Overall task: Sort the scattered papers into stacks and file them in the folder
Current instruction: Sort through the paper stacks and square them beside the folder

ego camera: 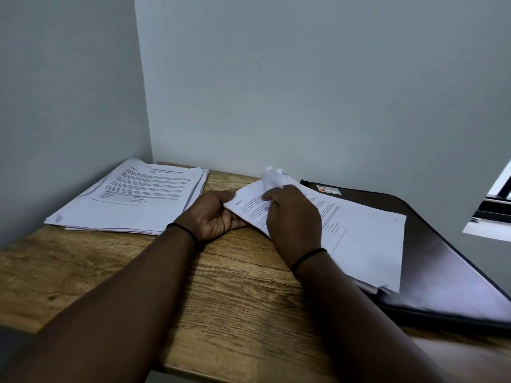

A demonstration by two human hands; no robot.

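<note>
Head view, reading from the left: I see a stack of papers [130, 197] lying flat in the far left corner of the surface [235, 294], its left edge against the side wall [63, 92], with printed text facing up. Just to its right my left hand [214, 214] rests on the wood, palm turned inward and fingers curled under the near-left corner of a second pile of papers [356, 233], gripping that edge from below. A dark band sits on that wrist. My right hand [293, 217] lies on top of the same pile, knuckles up, fingers bent down onto the printed page; its fingertips pinch a top sheet [272, 176] whose far corner is lifted and curled up, blurred white. So both hands have hold of the second pile, one under its corner and one on top. That pile lies at an angle, its left part over bare wood and its right part overlapping the folder [442, 261], a dark zipped case lying flat against the back wall at the right of the surface. A small label shows at the folder's far-left corner. At the far right edge, part of a window frame [495, 205] shows. My right forearm crosses in front of the pile's near edge and hides part of it.
</note>
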